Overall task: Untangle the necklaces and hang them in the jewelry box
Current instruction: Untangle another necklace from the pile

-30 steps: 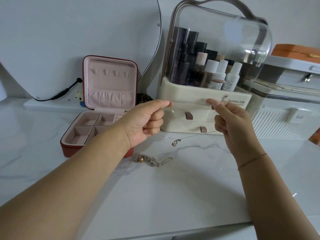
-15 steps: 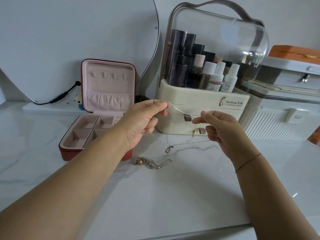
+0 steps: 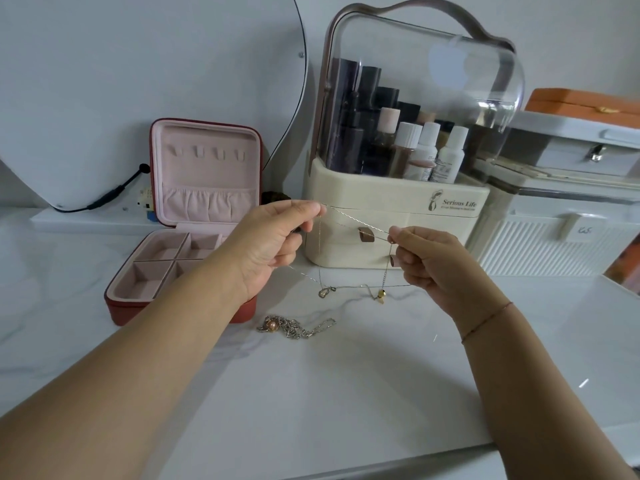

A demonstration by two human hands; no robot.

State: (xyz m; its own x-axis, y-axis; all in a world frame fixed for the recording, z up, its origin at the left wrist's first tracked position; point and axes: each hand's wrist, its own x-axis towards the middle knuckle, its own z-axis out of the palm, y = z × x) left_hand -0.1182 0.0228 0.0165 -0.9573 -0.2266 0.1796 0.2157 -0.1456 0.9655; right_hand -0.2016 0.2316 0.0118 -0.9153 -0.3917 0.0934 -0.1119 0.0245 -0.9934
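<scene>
Setting: home dressing table, most likely in a bedroom, though little shows beyond the wall. Evidence: white marble-patterned tabletop (image 3: 346,393); large rounded mirror (image 3: 138,81) against the wall, black cable (image 3: 110,195) plugged in at its lower edge; cream cosmetics organiser (image 3: 398,202) with clear domed lid and carry handle, printed "Serious Life", stocked with bottles (image 3: 426,150) and dark tubes, two small drawers (image 3: 346,251) in its base; jewelry box (image 3: 207,174), red outside, pink-lined, open, beside the mirror; heap of chain necklaces (image 3: 294,329) on the tabletop; white ribbed case (image 3: 554,251) at right, orange box (image 3: 581,102) stacked above.
</scene>
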